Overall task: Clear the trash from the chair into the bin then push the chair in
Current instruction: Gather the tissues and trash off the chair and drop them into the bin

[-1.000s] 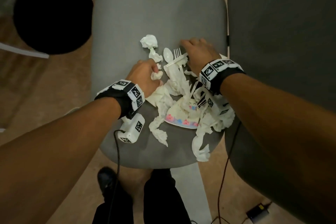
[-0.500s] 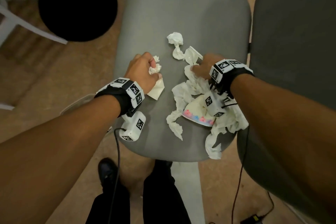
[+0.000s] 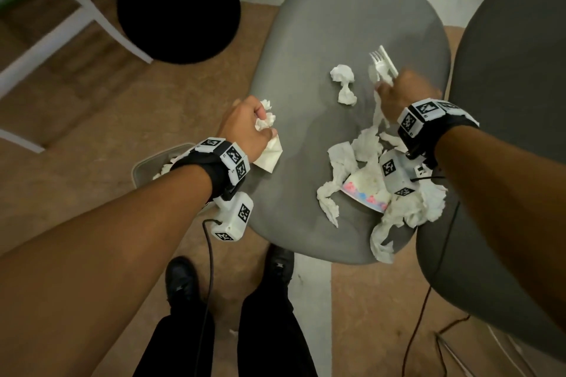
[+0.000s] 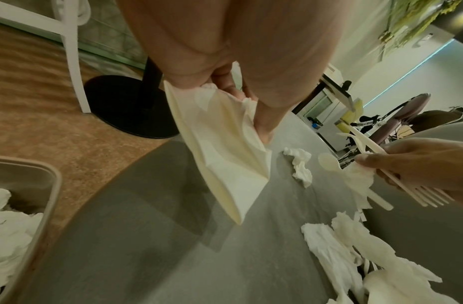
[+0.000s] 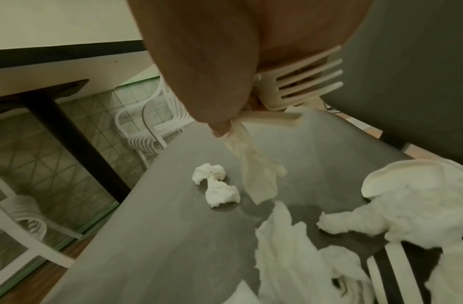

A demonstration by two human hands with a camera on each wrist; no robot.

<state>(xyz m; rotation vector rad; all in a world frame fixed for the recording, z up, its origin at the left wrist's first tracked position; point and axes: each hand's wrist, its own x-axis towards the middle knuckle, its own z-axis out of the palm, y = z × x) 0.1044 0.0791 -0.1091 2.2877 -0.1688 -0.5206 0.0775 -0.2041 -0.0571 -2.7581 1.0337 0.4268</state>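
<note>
The grey chair point(image 3: 330, 24) still carries napkins and a paper plate point(image 3: 364, 190). The bin point(image 3: 144, 168) stands left of the chair. The left hand point(image 3: 245, 128) grips a napkin point(image 3: 269, 156); the right hand point(image 3: 398, 92) grips plastic cutlery point(image 3: 382, 66).

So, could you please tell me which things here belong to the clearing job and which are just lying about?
Job:
- grey chair seat
- beige bin
- crumpled white napkins
- patterned paper plate
- white plastic fork

Lying about:
- black round table base
- white chair frame
- black cable
</note>
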